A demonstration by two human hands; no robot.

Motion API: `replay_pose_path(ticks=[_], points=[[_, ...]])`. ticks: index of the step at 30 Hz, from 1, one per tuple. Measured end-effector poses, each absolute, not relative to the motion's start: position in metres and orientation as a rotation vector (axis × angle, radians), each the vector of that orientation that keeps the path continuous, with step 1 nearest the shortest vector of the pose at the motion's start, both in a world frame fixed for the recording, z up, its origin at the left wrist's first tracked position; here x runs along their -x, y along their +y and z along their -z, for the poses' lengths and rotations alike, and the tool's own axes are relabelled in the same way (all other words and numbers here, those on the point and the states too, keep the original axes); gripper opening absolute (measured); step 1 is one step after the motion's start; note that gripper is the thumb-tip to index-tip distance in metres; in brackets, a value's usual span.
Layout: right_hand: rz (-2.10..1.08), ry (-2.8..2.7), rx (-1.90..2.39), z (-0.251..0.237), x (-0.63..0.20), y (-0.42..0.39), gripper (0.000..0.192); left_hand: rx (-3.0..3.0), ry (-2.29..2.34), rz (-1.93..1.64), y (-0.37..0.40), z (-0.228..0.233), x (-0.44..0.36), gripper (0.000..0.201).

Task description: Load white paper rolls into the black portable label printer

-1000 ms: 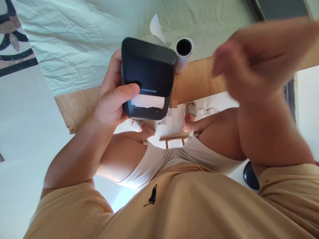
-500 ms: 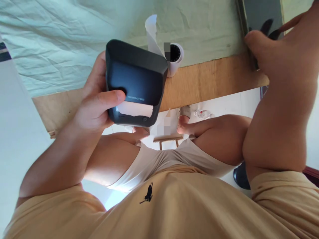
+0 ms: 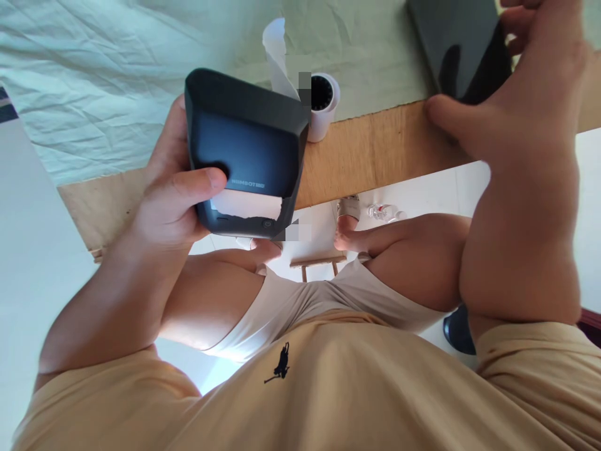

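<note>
Printer sits gripped in left hand.

Paper roll crowds the printer — bare wood rightward.

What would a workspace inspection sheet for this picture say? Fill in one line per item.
Surface: wooden table, partly covered by a creased pale green cloth.
Job's things: dark label printer with a torn white paper strip at its slot; dark flat device at the table edge.
Clutter: white paper roll with a loose tail, on the table behind the printer.
Hands: left hand grips the printer, thumb on top; right hand holds the flat device.
Cables: nothing seen.
Surroundings: white floor, small clear bottle, wooden stool.
</note>
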State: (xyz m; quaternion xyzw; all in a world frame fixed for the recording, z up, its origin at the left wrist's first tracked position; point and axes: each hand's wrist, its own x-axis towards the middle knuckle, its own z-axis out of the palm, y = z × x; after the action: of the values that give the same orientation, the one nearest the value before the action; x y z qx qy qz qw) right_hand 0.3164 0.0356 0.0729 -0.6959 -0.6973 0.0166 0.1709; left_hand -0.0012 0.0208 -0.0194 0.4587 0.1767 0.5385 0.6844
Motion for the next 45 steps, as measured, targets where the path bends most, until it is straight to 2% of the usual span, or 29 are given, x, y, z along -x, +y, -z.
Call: replay_pose_path(ticks=[4,10,23,33,45], points=[[-0.166,-2.086,1.922,-0.073,-0.302,0.024,0.081,-1.064,0.355,-1.177,0.021,0.019,0.001,0.073],[-0.188,-2.061,1.916,-0.074,-0.294,0.024,0.079,-1.031,0.433,-1.116,0.013,0.008,-0.001,0.066],[-0.164,-2.087,1.968,-0.068,-0.292,0.021,0.074,-1.003,0.453,-1.118,0.015,0.009,-0.001,0.067],[-0.14,-2.114,1.987,-0.068,-0.294,0.022,0.075,-0.95,0.407,-1.099,0.012,0.004,0.0,0.06],[-0.157,-2.067,2.08,-0.072,-0.289,0.023,0.089,-0.876,0.254,-1.125,0.014,0.004,0.001,0.049]])
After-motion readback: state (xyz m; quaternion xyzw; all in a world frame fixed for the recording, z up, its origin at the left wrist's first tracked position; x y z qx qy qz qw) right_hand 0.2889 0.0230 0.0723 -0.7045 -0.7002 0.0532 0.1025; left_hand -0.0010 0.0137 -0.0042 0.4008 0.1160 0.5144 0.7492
